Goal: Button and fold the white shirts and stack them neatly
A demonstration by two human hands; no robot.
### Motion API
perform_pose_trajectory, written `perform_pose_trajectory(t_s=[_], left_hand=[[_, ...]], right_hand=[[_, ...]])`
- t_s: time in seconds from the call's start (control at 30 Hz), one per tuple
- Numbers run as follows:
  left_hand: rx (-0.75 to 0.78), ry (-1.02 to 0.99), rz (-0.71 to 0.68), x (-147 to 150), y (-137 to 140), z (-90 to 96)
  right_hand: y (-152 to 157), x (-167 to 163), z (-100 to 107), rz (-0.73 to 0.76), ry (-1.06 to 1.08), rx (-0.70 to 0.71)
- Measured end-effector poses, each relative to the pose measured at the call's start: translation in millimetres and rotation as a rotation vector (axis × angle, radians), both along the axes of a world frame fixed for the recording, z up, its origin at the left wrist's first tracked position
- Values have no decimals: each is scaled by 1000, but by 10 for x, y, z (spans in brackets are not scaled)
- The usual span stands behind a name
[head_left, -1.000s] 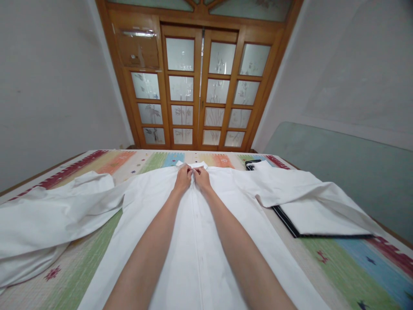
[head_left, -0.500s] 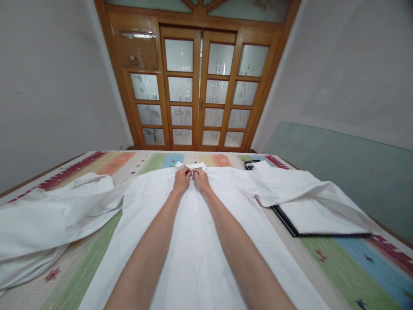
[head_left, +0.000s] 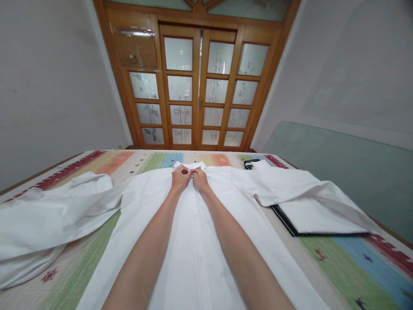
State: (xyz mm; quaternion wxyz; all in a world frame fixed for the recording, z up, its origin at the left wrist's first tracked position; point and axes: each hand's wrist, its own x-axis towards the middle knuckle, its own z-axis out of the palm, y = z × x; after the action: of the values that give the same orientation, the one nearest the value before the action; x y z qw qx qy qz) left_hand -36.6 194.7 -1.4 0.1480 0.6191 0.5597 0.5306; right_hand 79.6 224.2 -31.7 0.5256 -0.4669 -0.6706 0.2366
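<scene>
A white button-up shirt point(head_left: 190, 241) lies face up with its sleeves spread to both sides. Just below its collar point(head_left: 196, 165), my left hand point(head_left: 180, 176) pinches the front edge, thumb and forefinger together. Close beside it, my right hand point(head_left: 199, 176) is also closed on the cloth at the top of the button placket. The fingertips of both hands nearly meet, and the button between them is too small and covered to make out. Lower down, small pale buttons run along the placket between my forearms.
Under the shirt is a striped, multicoloured cover point(head_left: 342, 267). A folded white cloth with black trim point(head_left: 309, 219) lies partly beneath the right sleeve. A pale green headboard-like panel point(head_left: 348, 168) stands along the right, and wooden glazed doors point(head_left: 200, 86) are beyond the far edge.
My left hand has shifted slightly left, with its thumb and forefinger now forming a rounder pinch. My right hand stays almost in place at the collar. The shirt lies as before.
</scene>
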Motion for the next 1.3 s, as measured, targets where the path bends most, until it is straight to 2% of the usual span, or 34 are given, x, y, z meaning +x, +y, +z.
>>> perform_pose_trajectory(t_s=[0.57, 0.83, 1.3], left_hand=[[-97, -211, -53, -71, 61, 9], [-84, -355, -155, -96, 101, -28], [-137, -458, -186, -115, 102, -37]], right_hand=[[-77, -31, 31, -34, 13, 15], [-97, -23, 26, -41, -22, 57], [-181, -59, 52, -70, -75, 95]])
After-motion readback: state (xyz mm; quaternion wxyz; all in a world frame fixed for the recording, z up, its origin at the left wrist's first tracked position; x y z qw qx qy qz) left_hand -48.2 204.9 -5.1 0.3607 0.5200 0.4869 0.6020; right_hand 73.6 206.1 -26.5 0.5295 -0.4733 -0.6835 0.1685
